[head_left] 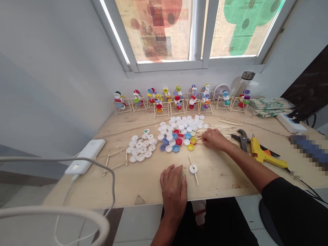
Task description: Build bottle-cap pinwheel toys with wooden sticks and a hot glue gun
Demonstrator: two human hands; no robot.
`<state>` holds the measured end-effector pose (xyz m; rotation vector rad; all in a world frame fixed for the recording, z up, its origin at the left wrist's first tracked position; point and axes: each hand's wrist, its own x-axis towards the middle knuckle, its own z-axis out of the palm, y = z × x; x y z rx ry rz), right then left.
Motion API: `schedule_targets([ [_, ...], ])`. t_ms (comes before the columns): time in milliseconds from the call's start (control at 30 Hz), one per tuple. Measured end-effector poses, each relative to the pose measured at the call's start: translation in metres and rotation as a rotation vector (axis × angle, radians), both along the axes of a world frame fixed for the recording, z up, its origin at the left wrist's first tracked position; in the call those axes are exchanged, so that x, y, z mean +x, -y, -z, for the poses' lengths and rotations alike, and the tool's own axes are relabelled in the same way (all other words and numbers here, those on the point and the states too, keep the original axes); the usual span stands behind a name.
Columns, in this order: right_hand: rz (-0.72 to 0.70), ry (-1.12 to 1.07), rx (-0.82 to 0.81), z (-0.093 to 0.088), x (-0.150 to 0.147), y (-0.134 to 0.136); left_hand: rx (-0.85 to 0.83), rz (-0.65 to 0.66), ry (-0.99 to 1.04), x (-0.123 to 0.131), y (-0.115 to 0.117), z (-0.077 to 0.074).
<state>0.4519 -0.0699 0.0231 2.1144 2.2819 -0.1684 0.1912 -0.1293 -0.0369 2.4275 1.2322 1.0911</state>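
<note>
My left hand (173,188) lies on the table near its front edge, fingers stretched out, holding nothing. Just right of it, a thin wooden stick (196,177) lies across a white bottle cap (192,169) with a hole. My right hand (214,139) reaches to the left end of a pile of wooden sticks (225,130), beside the coloured caps. Its fingers are bent and pressed together; what they pinch, if anything, is hidden. White and coloured bottle caps (178,141) lie left of it. Another group of holed white caps (142,149) sits farther left.
Several stick frames with coloured cap wheels (176,106) line the back. A yellow glue gun (266,157) and dark-handled cutters (243,139) lie right. A white power strip (85,157) with cables is left. Bagged sticks (271,106), a fan (221,91) and a bottle (244,83) stand behind.
</note>
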Motion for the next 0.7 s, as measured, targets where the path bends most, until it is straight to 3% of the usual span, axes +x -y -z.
schedule_targets([
  [333, -0.037, -0.089, 0.006, 0.004, 0.008, -0.001, 0.020, -0.001, -0.006, 0.002, 0.000, 0.002],
  [700, 0.093, -0.299, 0.126, 0.006, 0.021, 0.000, 0.044, -0.013, 0.011, 0.003, -0.002, 0.004],
])
